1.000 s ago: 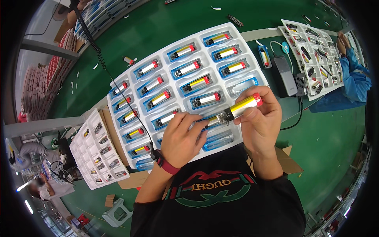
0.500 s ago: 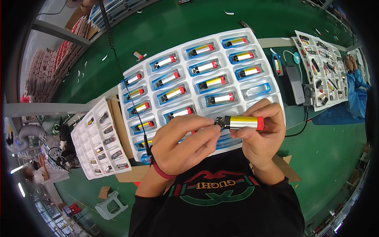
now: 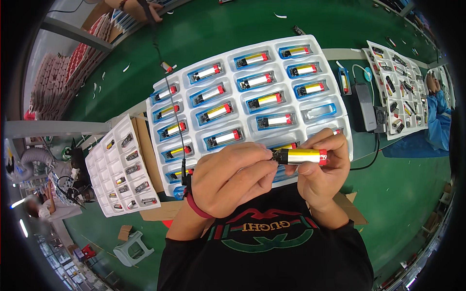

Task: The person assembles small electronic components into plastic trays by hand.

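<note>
Both my hands are over the near part of a white moulded tray. Between them lies a small battery cell, roughly level, with a silver and yellow body, a red end at the right and a dark circuit piece at the left. My right hand grips it near the red end with thumb and fingers. At the dark end, the fingers of my left hand pinch together; what exactly their tips grasp is partly hidden. Similar cells sit in blue-lined pockets of the tray, and one pocket has no cell.
A black coiled cable hangs across the tray's left side. Smaller parts trays stand at left and right. Right of the main tray is a grey power adapter. A co-worker's blue sleeve shows far right, another person's hand top left.
The held cell has turned slightly, and white marking now shows on its red end. The hanging cable has swung a little right. At top left, another person's hand has come further into view.
</note>
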`<state>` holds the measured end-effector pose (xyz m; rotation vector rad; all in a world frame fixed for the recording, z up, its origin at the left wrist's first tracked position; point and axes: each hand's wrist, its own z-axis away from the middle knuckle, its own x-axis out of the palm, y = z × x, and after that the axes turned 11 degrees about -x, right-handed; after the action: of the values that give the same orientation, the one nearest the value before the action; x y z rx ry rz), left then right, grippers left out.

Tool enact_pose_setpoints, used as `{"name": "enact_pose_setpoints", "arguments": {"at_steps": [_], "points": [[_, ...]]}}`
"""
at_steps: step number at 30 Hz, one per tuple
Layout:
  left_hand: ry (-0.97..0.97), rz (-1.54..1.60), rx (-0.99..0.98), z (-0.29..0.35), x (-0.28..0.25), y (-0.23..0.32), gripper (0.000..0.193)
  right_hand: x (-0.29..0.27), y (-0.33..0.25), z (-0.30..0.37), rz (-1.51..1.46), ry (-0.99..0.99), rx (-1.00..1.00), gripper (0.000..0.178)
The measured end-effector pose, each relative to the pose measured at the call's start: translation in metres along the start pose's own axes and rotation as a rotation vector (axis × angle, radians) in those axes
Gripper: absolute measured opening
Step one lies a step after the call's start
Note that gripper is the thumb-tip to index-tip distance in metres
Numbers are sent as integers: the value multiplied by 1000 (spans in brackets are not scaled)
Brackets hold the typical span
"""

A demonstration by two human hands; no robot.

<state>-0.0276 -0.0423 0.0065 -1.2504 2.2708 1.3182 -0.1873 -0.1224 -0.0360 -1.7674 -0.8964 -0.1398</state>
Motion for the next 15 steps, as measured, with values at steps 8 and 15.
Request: {"name": "enact_pose_setpoints", "arguments": {"at_steps": [8, 15], "points": [[12, -15, 2, 2, 0, 2, 25, 4, 0, 5, 10, 22, -14, 44], [39, 29, -2, 6, 2, 3, 30, 4, 4, 7, -20, 0, -35, 44]]}}
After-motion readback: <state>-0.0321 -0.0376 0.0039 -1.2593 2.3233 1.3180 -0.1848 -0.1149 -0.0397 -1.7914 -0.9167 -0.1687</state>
